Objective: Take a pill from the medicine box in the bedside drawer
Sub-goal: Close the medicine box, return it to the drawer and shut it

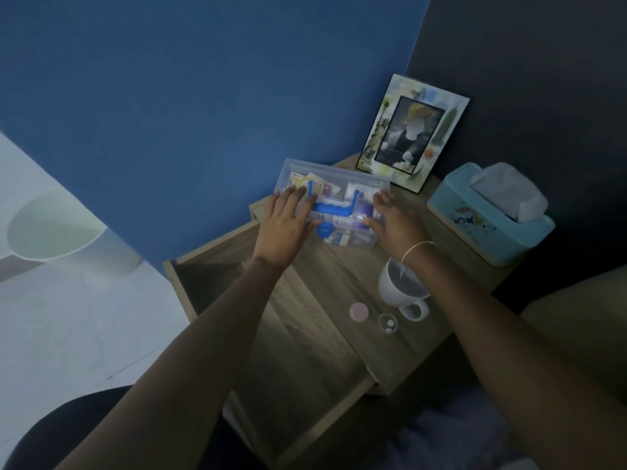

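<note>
A clear plastic medicine box with a blue handle and blue latch lies on top of the wooden bedside table, packed with packets. My left hand rests flat on the box's left part, fingers spread over the lid. My right hand grips the box's right end. The drawer stands pulled out below, its inside dark. A small clear cup holding a white pill sits on the table beside a pink round lid.
A white mug stands under my right wrist. A teal tissue box sits at the right, a picture frame leans against the wall behind. A pale bin stands on the floor at left.
</note>
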The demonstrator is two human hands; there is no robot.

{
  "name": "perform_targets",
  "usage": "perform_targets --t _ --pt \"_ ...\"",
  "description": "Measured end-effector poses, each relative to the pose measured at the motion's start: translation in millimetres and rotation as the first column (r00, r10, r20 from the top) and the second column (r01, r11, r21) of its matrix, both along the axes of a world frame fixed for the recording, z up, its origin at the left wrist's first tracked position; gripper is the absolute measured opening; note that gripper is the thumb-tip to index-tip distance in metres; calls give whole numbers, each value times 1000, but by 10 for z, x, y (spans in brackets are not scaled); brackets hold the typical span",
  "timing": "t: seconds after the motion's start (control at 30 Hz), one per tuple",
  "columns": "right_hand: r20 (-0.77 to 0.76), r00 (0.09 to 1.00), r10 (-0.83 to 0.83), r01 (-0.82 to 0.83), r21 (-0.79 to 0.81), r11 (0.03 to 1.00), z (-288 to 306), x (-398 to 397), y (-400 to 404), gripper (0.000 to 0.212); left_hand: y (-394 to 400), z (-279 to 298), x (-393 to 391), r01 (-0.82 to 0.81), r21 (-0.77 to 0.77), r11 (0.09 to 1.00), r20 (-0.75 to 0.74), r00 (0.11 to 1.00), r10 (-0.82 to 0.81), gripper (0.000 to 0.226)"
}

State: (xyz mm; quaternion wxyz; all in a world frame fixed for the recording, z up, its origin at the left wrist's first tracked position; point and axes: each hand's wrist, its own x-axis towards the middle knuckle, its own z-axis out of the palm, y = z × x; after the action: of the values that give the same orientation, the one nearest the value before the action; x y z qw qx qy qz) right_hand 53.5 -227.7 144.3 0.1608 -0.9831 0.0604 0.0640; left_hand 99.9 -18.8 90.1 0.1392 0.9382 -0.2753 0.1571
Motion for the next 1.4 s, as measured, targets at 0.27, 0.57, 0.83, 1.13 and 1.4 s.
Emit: perform_targets --t 0.27,0.57,0.83,1.13,1.4 --pt "-4 1000 7 -7 -7 1000 17 13 -3 59 2 -6 51 -27 3 1000 3 1000 27 65" --pt "6 1000 -2 2 3 1000 18 15 33 58 -3 28 75 -10 -111 994 -72 997 2 71" --pt "33 999 -8 7 15 1000 -28 30 10 61 -92 -37 74 -93 62 994 -20 995 94 88" --pt "-11 807 -590 470 615 633 -9 374 -26 64 -14 154 258 -389 -524 758 -490 865 105 74" --pt "-259 761 -595 547 749 374 -77 415 285 50 163 344 409 -486 -421 766 -704 707 62 49"
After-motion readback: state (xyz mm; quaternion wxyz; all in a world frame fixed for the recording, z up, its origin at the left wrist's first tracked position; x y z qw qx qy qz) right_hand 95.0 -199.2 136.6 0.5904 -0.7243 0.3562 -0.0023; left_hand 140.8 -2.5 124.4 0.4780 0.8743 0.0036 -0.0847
